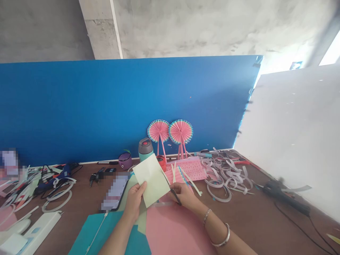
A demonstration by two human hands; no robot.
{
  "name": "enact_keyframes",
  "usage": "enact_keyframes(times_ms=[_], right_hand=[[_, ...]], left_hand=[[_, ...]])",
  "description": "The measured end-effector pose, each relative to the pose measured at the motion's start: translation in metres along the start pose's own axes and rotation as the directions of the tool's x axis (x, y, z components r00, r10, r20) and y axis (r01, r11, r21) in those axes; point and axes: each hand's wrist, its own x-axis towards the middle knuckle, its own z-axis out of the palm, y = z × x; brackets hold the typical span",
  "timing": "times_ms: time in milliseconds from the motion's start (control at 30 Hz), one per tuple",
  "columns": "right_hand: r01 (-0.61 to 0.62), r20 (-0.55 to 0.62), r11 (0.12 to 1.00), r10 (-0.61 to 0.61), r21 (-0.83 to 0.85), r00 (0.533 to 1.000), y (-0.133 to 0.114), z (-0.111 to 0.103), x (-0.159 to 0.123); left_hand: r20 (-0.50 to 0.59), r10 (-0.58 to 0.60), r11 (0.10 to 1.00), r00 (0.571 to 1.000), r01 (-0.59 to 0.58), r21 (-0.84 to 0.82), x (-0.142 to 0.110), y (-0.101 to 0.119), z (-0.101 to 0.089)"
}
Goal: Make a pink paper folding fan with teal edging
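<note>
My left hand (134, 201) pinches the lower left edge of a pale yellow-green paper (152, 179) and holds it up above the table. My right hand (183, 196) is closed round a thin dark tool, scissors or a pen (174, 193), whose tip meets the paper's right edge. Below both hands lie a pink sheet (172, 230) and a teal sheet (106, 233). Bracelets sit on my right wrist.
Two pink paper fans (170, 131) lean on the blue partition (119, 106). A teal bottle (145, 148), a purple cup (125, 161), a phone (114, 193), curled white paper strips (228, 173), a black glue gun (281, 193) and cables lie on the brown table (79, 202).
</note>
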Motion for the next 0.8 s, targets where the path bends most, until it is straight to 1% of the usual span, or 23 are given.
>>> enact_keyframes(times_ms=[133, 333, 800], right_hand=[[-0.003, -0.016, 1.000, 0.004, 0.031, 1.000, -0.0004, -0.0001, 0.0004], [0.000, -0.028, 1.000, 0.000, 0.018, 1.000, -0.0037, -0.0008, -0.0006], [0.005, -0.037, 0.999, -0.003, 0.039, 0.999, -0.0028, -0.0005, -0.0007]], left_hand=[[0.040, -0.007, 1.000, 0.999, 0.006, 0.026, -0.0019, 0.0004, 0.0003], [0.101, -0.015, 1.000, 0.995, 0.013, 0.020, -0.0023, -0.0007, 0.0006], [0.100, -0.022, 1.000, 0.995, 0.022, -0.006, -0.0052, 0.0009, 0.0043]])
